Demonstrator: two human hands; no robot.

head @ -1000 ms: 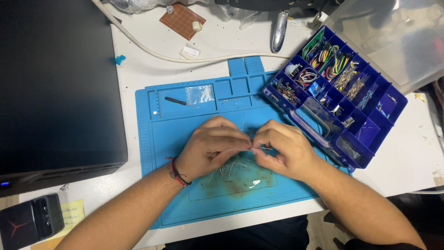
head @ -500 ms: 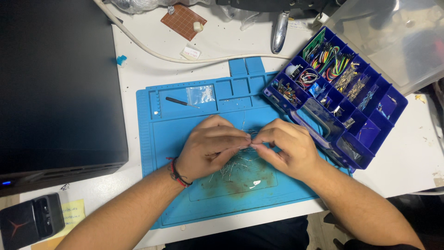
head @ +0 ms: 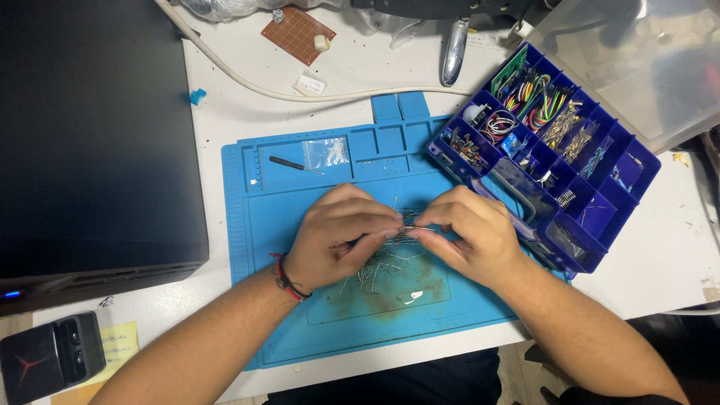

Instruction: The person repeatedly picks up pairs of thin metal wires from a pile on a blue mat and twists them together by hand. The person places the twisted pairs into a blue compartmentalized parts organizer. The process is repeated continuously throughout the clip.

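Observation:
My left hand (head: 337,238) and my right hand (head: 466,234) meet fingertip to fingertip over the middle of a blue silicone work mat (head: 277,210). Between them they pinch a small bundle of thin wire-leaded components (head: 403,229). More loose leaded components (head: 375,271) lie in a heap on the mat just below my hands. A red and black cord band circles my left wrist.
An open blue compartment box (head: 600,217) with jumper wires and small parts sits to the right. A small screwdriver (head: 294,165) and a clear bag (head: 325,151) lie in the mat's upper trays. A black case (head: 90,135) fills the left; a perfboard (head: 295,34) lies at the back.
Both hands have shifted slightly upward on the mat, fingers still working the component bundle between them. Nothing else has moved.

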